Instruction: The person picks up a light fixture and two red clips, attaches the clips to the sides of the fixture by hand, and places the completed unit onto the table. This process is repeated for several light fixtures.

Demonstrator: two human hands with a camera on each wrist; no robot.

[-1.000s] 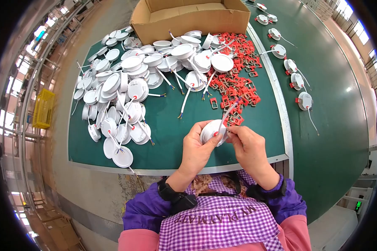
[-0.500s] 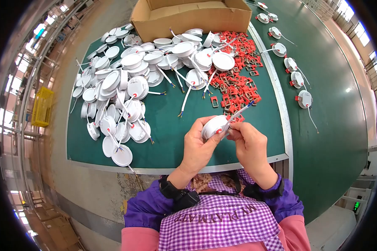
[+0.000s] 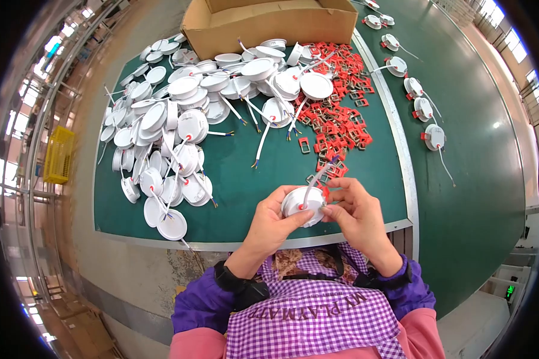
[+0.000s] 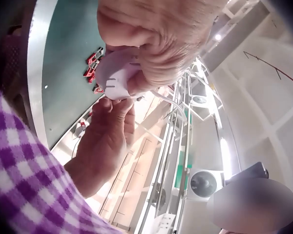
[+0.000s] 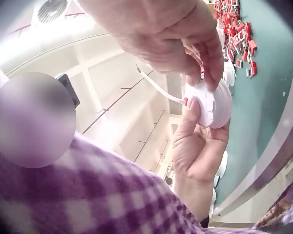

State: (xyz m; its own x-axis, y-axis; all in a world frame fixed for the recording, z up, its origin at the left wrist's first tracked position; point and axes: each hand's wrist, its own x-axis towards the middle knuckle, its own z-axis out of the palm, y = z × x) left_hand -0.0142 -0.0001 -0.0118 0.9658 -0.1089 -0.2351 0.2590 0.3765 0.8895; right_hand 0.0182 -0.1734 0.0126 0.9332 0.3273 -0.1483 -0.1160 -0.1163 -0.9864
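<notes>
My left hand (image 3: 268, 222) holds a round white downlight (image 3: 294, 202) over the front of the green table, thumb across its back and fingers round its rim. From a red grommet on that back rises a white cable (image 3: 315, 184) with bare coloured wire ends. At the light's right edge, my right hand (image 3: 360, 218) pinches a small red spring clip (image 3: 324, 191) between thumb and fingers. Much of the clip is hidden by the fingers. In the right wrist view, the right fingertips sit right at the notched side of the downlight (image 5: 212, 108), with the left thumb below.
A large pile of white downlights (image 3: 182, 88) covers the table's left and back. Loose red clips (image 3: 335, 128) lie scattered to its right. Behind stands an open cardboard box (image 3: 275, 29). On the green belt (image 3: 473, 149) at right, several downlights with red clips form a line.
The downlight has tilted from more edge-on to back side up and come slightly nearer the body. Its cable has swung left. The right hand's fingers have shifted along the light's edge.
</notes>
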